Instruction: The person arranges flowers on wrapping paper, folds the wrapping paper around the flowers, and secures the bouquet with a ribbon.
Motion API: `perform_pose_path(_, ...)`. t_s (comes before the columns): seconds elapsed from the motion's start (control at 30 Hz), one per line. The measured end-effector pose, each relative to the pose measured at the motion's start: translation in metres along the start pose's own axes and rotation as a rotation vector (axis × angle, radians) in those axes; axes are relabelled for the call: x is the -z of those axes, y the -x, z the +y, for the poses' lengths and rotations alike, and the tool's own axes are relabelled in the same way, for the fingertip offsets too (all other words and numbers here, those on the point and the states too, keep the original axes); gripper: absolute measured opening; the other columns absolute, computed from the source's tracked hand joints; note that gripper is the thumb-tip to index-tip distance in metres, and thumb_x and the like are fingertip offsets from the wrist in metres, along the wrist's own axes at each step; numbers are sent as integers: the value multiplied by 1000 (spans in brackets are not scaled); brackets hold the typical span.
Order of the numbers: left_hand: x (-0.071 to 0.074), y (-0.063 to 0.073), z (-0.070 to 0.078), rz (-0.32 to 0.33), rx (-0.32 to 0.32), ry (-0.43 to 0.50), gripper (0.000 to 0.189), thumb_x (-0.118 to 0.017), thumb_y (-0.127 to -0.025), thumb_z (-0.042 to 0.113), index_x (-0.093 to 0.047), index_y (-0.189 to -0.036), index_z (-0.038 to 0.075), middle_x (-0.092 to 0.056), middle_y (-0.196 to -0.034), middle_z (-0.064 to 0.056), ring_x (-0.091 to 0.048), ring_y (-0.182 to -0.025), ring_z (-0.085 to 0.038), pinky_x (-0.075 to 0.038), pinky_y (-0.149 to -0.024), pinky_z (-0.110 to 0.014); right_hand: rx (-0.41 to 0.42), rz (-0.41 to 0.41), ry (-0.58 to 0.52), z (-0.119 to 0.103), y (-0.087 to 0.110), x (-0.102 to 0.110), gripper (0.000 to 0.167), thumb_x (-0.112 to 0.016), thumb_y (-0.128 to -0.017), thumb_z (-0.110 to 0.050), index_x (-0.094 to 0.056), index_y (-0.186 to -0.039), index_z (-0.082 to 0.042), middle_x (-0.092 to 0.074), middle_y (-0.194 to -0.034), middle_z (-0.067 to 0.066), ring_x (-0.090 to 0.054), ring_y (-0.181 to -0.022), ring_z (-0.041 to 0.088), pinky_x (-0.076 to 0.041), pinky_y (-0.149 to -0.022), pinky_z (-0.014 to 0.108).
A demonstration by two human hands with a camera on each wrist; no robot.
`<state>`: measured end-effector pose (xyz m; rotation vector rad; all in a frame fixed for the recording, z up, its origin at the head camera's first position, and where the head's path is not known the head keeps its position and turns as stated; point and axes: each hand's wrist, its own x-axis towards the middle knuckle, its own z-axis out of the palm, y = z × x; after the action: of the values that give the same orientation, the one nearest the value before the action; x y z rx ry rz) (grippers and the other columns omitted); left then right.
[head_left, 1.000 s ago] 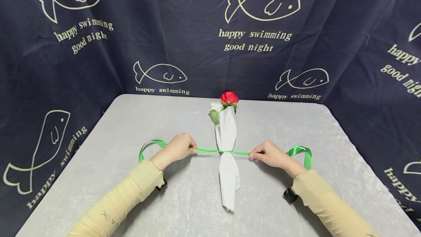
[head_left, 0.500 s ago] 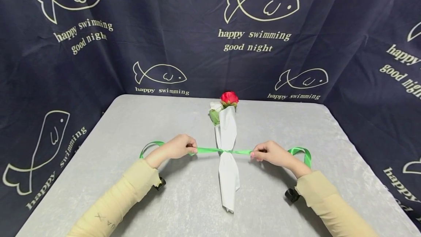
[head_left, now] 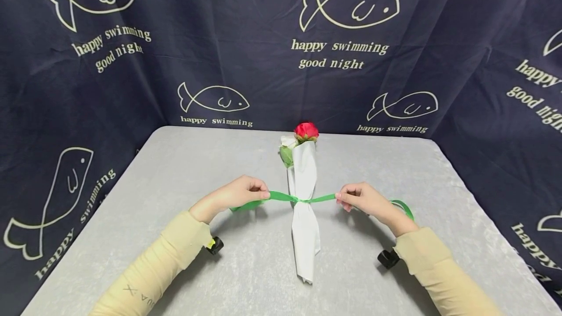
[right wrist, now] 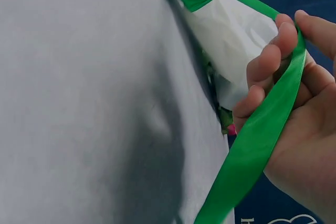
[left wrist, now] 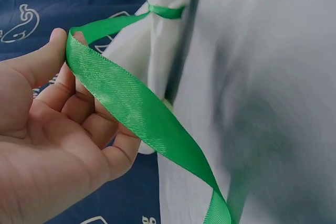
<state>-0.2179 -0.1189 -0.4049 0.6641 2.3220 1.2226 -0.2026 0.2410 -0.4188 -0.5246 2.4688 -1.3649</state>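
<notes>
A bouquet wrapped in white paper (head_left: 304,177) lies on the table, a red flower (head_left: 306,131) and a white flower (head_left: 288,142) showing at its far end. Green ribbon (head_left: 281,195) circles the wrap and cinches its middle. My left hand (head_left: 239,194) pinches one ribbon end between thumb and finger, left of the bouquet; a long tail (left wrist: 131,108) hangs across the palm in the left wrist view. On the other side my right hand (head_left: 363,201) pinches the second end, its tail (right wrist: 262,124) trailing down past the palm. Both stretches rise slightly from the wrap to the fingers.
The grey cloth-covered table (head_left: 210,155) extends around the bouquet. Behind and beside it hangs a dark blue curtain (head_left: 272,62) with fish drawings and lettering. A black wrist device (head_left: 388,259) sits under the right sleeve, and another (head_left: 215,246) under the left.
Both hands have lifted a little, the left one also shifting slightly right toward the bouquet. The ribbon has gone from straight to a shallow V. The bouquet stays in place.
</notes>
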Motion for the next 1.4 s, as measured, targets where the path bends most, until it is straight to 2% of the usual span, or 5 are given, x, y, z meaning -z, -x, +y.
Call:
perform_pose_path(0.2,-3,0,12,29,-20,86,24,-62,-91,21,-66,-100,-1,-61,-75,-2,-46,-66,-13,-40,-62,-26,35,30,-75,-4,-1,1,37,-60,-93,-27,-61,-89,10,-58,-64,4,-50,-64,26,-42,-61,26)
perform_pose_path(0.4,-5,-2,22,65,-75,77,19,-64,-90,18,-68,-103,6,-66,-95,-18,-56,-79,-13,-46,-76,-29,57,51,-129,-11,-3,-1,26,-60,-93,-27,-65,-87,-2,-58,-66,1,-52,-66,16,-44,-66,26)
perform_pose_path(0.7,-14,-7,32,176,-90,122,16,-69,-86,15,-70,-100,7,-68,-86,-1,-61,-78,-11,-50,-72,-27,115,78,-199,-22,-6,-2,21,-58,-94,-21,-66,-92,-2,-60,-70,0,-56,-69,14,-46,-72,26)
perform_pose_path(0.9,-20,-12,33,257,-87,178,13,-73,-82,13,-68,-92,6,-68,-82,-1,-62,-75,-12,-51,-70,-27,130,104,-223,-30,-9,-2,25,-58,-94,-18,-63,-94,7,-61,-69,-2,-60,-67,14,-51,-71,27)
perform_pose_path(1.4,-31,-21,37,394,-94,227,11,-78,-77,17,-71,-83,10,-71,-94,0,-63,-75,-14,-51,-71,-29,128,87,-285,-46,-16,0,13,-58,-93,-17,-64,-90,-5,-60,-71,-2,-56,-68,12,-48,-71,29)
